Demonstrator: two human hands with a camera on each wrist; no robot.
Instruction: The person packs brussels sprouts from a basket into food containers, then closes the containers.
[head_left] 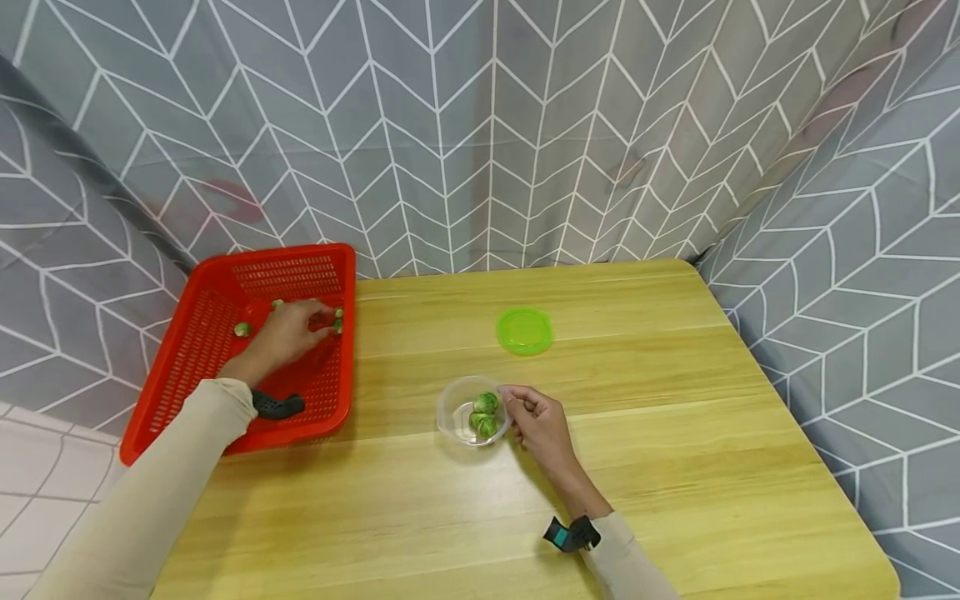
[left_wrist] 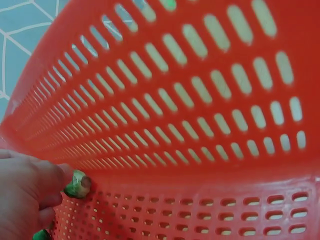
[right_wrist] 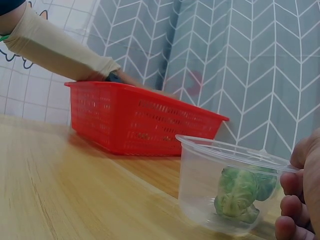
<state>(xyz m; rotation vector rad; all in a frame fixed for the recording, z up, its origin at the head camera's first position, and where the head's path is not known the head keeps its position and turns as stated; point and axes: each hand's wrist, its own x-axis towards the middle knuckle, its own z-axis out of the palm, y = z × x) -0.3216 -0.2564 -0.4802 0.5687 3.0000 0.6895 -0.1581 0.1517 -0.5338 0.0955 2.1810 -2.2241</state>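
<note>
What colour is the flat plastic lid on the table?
The flat, rounded plastic lid is bright green, clearest in the head view.

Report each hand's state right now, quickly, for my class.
Left hand: at a Brussels sprout in the red basket; whether gripping it cannot be told.
Right hand: closed, holding the clear tub by its rim.

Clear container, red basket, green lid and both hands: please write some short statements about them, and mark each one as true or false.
1. The left hand is inside the red basket. True.
2. The right hand grips the rim of the clear container. True.
3. The container is empty. False: it holds Brussels sprouts.
4. The green lid lies on the table. True.
5. The container is inside the basket. False: it is outside, to the basket's right in the head view.
</note>
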